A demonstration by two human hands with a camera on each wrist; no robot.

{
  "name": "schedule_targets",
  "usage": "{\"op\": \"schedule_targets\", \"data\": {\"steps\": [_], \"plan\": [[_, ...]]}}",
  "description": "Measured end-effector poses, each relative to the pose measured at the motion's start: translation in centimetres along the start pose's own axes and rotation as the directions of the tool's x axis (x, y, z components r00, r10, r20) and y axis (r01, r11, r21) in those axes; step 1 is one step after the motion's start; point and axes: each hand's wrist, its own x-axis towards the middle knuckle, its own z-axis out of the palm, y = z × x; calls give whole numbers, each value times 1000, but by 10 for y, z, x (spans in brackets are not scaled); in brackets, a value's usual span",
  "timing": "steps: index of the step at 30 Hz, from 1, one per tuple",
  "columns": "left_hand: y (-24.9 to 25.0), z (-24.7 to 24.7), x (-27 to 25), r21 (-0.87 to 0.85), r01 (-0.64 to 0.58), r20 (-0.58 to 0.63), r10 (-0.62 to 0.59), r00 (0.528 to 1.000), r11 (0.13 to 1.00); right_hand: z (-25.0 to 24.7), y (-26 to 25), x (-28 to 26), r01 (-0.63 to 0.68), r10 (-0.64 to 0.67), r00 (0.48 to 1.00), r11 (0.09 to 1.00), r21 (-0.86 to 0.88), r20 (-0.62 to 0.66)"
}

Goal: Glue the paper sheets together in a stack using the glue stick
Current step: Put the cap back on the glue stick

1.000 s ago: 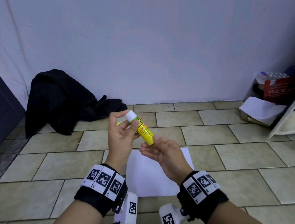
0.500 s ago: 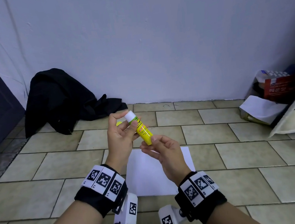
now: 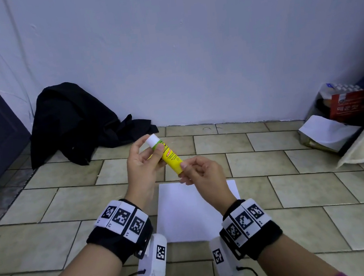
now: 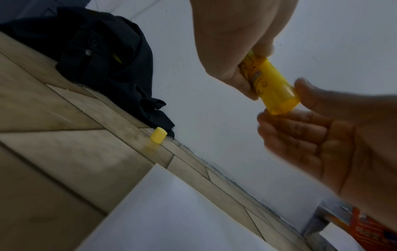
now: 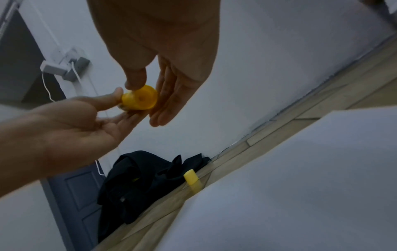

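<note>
Head view: the left hand (image 3: pixel 141 163) is gripping the uncapped glue stick (image 3: pixel 171 159) above the paper sheets (image 3: pixel 185 213); the right hand (image 3: pixel 200 173) is pinching its base. Left wrist view — the yellow cap (image 4: pixel 158 135) is sitting on the tiled floor (image 4: pixel 53 118). Right wrist view: thumb and fingers (image 5: pixel 126 115) are closing round the stick's base.

Both hands meet in the air over paper lying on the floor.

The left hand (image 3: pixel 141 163) holds the upper part of the glue stick (image 3: pixel 170 156); the right hand (image 3: pixel 200 173) pinches its lower end. Below them the paper sheets (image 3: pixel 186 215) lie on the floor (image 3: pixel 70 204). The cap (image 4: pixel 158 135) stands on the floor beyond the sheets, just beside the heap of cloth (image 3: pixel 76 123) at the wall, far left. A box (image 3: pixel 353 105) sits far right.
</note>
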Motion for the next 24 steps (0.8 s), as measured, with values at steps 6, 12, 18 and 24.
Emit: {"op": "schedule_targets", "data": {"steps": [6,12,18,24], "plan": [[-3,-11,4,256,97,107,-128,986,962,-29,6,51,33,80,987,740,-672,136],[-9,-26,7,501,127,185,-250,950,856,-25,2,96,387,242,863,248,-888,444],[-18,-47,17,628,161,54,-249,967,762,18,12,135,617,295,740,57,-785,604],[-25,-61,24,591,192,-5,-234,972,784,57,28,154,652,286,715,57,-756,638]]}}
